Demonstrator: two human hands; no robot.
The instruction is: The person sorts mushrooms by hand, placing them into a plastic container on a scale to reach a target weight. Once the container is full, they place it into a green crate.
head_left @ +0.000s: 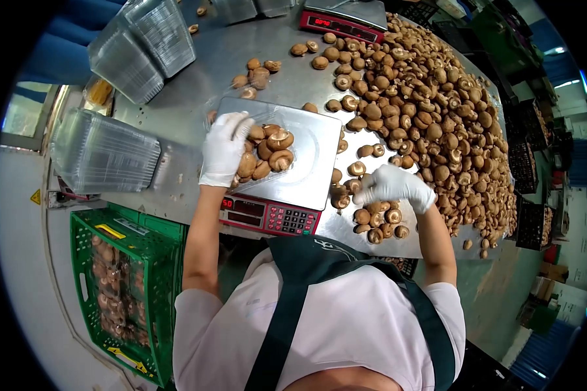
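Note:
My left hand point(223, 148), in a white glove, is at the left side of a clear plastic tray of brown mushrooms point(265, 151) on the flat plate of a red digital scale point(306, 163). Its fingers are bent together by the tray's edge; what they grip is hard to make out. My right hand point(392, 188), also gloved in white, is over the metal table, right of the scale. Its curled fingers reach down at a few mushrooms point(340, 195), and whatever they hold is hidden. A small group of mushrooms point(379, 220) lies just below that hand.
A large mushroom heap point(437, 117) covers the table's right side. Stacks of clear trays point(104, 153) stand at the left. Another red scale point(343, 21) is at the back. A green crate point(127, 293) with packed mushrooms is below the table's left edge.

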